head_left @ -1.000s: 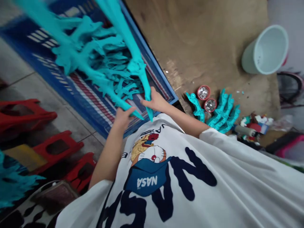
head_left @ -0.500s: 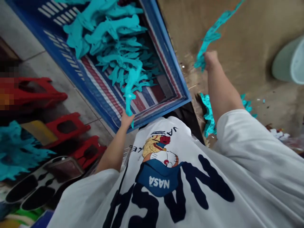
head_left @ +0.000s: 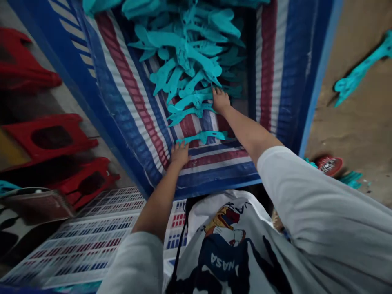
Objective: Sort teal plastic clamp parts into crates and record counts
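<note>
A pile of long teal plastic pieces with pointed, forked ends lies inside a blue crate lined with striped woven sheet. My left hand, fingers stretched and slightly apart, touches the left end of a single teal piece near the crate's front wall. Further in, my right hand rests against the right ends of teal pieces at the pile's near edge. Its fingers reach forward over them, and the fingertips are partly hidden.
Red plastic stools stand left of the crate. A white slatted basket is at lower left. On the brown surface at right lie another teal piece, a small red dish and more teal pieces.
Both hands have come down into the crate. My right hand has swung in from the brown surface, where it held a teal strand. The view has shifted over the crate.
</note>
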Available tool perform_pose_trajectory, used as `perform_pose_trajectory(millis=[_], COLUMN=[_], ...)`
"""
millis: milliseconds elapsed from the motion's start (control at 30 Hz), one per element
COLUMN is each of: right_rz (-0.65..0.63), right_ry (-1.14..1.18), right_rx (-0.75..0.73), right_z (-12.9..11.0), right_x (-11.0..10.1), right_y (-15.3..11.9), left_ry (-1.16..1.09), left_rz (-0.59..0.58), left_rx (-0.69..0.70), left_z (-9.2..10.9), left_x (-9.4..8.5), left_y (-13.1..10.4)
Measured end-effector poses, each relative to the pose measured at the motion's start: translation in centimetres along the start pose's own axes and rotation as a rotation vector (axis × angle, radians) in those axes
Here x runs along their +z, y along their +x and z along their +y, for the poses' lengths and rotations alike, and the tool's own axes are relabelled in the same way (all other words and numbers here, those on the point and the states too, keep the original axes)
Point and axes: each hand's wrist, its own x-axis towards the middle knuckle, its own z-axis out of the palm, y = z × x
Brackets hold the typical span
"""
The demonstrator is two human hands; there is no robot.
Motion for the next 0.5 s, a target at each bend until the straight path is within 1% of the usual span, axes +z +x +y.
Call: perform_pose_trajectory(millis=[33, 100, 167, 233, 300, 333, 400, 433, 467, 500], right_rz=[-0.015, -0.056, -0.134, -0.233, -0.329, -0.373, -0.451, -0.461, -0.436, -0.380], right_ry=[-0.046, -0.139, -0.193, -0.158, 0.001, 0.144, 0.544, 0.761, 0.951, 1.080], right_rx=[0.028, 0.029, -0.008, -0.052, -0.046, -0.015, 0.066, 0.082, 0.067, 0.029], right_z=[0.0, 0.4, 0.9, 1.2, 1.0, 0.6, -0.9, -2.1, -3.4, -4.9], right_x=[0.7, 1.1, 0.2, -1.8, -4.7, -6.3, -9.7, -11.2, -12.5, -13.4], right_y=[1.1, 2.0, 1.2, -1.2, -5.0, -7.4, -13.1, -16.1, -19.1, -22.0], left_ry=[-0.075, -0.278, -0.494, -0.658, -0.795, -0.887, -1.140, -1.290, -1.435, -1.555], left_rz=[-0.027, -0.056, -0.040, 0.012, 0.051, 0.055, 0.022, -0.012, -0.050, -0.083], left_rx=[0.025, 0.102, 0.182, 0.225, 0.229, 0.221, 0.209, 0.216, 0.231, 0.252], left_z=[0.5, 1.5, 2.3, 3.0, 4.0, 4.8, 7.2, 8.7, 10.2, 11.7], left_x=[0.0, -0.6, -1.6, -2.9, -4.2, -4.8, -6.0, -6.7, -7.4, -8.2], left_y=[-0.3, -1.4, -3.0, -4.6, -6.3, -7.2, -9.0, -9.9, -10.8, -11.6])
